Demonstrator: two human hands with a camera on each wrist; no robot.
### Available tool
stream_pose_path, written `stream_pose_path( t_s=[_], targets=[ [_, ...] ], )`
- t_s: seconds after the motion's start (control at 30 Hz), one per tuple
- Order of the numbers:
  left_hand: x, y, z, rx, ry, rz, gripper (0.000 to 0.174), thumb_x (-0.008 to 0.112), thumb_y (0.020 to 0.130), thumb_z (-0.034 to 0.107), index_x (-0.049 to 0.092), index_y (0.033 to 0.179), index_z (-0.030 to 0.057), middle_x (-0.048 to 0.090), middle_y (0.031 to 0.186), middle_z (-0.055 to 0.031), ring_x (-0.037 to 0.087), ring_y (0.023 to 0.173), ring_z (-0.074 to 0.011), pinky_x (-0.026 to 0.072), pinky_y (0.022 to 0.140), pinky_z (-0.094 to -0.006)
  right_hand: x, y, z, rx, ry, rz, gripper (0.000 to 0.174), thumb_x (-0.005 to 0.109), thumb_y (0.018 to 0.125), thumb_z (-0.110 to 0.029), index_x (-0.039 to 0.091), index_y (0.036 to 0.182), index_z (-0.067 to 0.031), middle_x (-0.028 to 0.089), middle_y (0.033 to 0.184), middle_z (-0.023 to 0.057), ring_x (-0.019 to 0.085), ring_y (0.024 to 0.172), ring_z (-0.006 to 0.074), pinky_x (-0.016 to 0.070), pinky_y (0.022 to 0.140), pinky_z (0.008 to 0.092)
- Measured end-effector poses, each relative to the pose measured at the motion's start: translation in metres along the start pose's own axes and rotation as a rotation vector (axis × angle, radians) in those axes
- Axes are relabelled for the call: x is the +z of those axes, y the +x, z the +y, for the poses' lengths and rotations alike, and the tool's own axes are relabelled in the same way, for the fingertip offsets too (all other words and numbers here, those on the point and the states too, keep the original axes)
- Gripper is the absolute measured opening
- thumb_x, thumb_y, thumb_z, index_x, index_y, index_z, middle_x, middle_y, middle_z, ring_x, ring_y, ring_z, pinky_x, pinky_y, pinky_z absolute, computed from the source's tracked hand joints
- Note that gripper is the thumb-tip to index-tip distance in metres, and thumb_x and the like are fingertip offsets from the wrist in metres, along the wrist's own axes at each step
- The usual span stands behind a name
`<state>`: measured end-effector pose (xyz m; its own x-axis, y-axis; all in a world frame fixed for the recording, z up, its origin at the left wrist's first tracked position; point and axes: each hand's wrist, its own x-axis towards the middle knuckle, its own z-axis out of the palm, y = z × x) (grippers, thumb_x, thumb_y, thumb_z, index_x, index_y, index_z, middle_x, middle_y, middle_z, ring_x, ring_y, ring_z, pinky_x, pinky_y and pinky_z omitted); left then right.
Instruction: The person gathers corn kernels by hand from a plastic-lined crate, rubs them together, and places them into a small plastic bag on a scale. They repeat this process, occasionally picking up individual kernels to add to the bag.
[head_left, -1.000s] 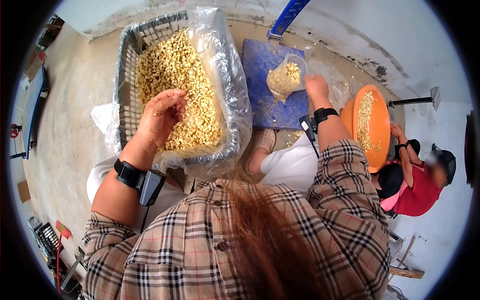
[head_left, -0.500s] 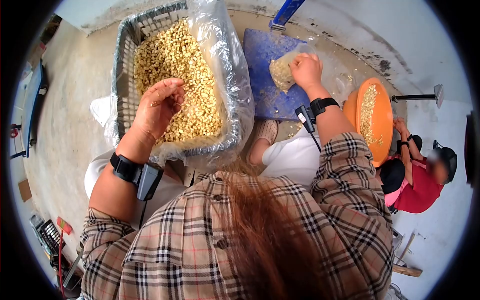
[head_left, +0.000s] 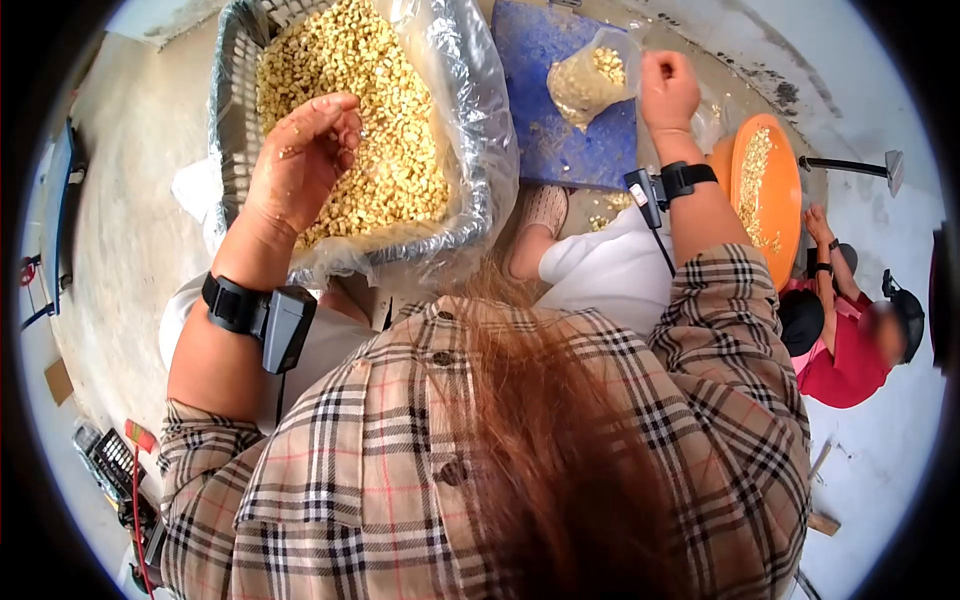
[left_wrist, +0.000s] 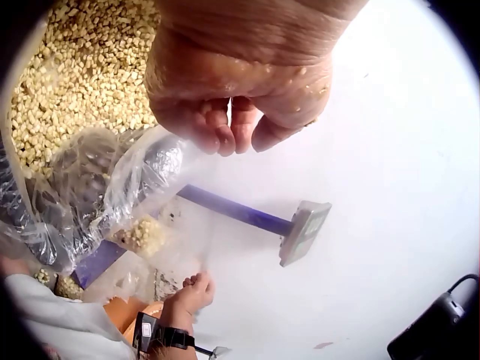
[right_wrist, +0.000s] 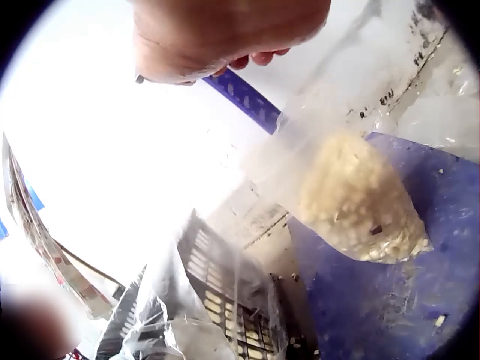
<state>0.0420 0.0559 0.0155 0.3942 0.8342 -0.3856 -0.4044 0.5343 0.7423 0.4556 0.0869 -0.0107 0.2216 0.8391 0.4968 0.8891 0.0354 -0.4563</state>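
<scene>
In the head view, the left hand (head_left: 300, 165) hovers palm inward above a crate (head_left: 232, 150) of yellow corn kernels (head_left: 375, 165), its fingers loosely curled with the thumb near the forefinger, and nothing can be made out between them. Bits of corn stick to its skin. A clear plastic liner (head_left: 445, 80) covers the crate's right side. The right hand (head_left: 668, 90) grips the rim of a clear plastic bag (head_left: 590, 88) with curled fingers. The bag, partly filled with kernels, is tilted over a blue scale platform (head_left: 535, 130) to the right of the crate. Farther right, an orange basin (head_left: 784, 225) contains more corn. Beyond it is a second person in a red top (head_left: 850, 360), one hand close to the basin. The wearer has a plaid shirt (head_left: 410, 440) and white trousers (head_left: 605, 270).

In the left wrist view, the left hand's fingers bend downward, loosely curled, with a gap before the thumb. The corn and the crumpled liner lie beneath and beside it. A blue post (left_wrist: 236, 210) ends in a scale display (left_wrist: 306, 234). The right hand appears lower down, near the bag.

In the right wrist view, the right hand's fingers curl under, their tips largely hidden, so the exact grip cannot be told. The bag slants below them, its filled end over the blue platform and its mouth end toward the hand. The crate stands at the lower left.
</scene>
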Motion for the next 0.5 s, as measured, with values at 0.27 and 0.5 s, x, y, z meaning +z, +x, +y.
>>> stream_pose_path(
  t_s=[0.27,0.5],
  targets=[
    [0.007,0.000,0.001,-0.010,-0.011,0.025,0.020,0.054,0.086,0.018,0.058,0.100,0.0047,0.056,0.080,0.0003,0.050,0.070,-0.0094,0.0396,0.064,-0.0217,0.018,-0.070,-0.003,-0.141,-0.187,-0.972,0.013,0.058,0.073,-0.020,0.060,0.072,-0.0070,0.061,0.076,0.0150,0.059,0.070,0.0328,0.0467,0.064,0.0416],
    [0.004,-0.001,0.002,-0.022,-0.049,0.049,0.020,0.053,0.086,0.018,0.059,0.100,0.0042,0.055,0.078,0.0009,0.047,0.066,-0.0092,0.0384,0.063,-0.0212,0.057,-0.101,0.026,-0.078,-0.485,-1.255,0.016,0.057,0.071,-0.011,0.065,0.084,-0.0062,0.064,0.089,0.0177,0.061,0.084,0.0341,0.0485,0.073,0.0428]
  ],
)
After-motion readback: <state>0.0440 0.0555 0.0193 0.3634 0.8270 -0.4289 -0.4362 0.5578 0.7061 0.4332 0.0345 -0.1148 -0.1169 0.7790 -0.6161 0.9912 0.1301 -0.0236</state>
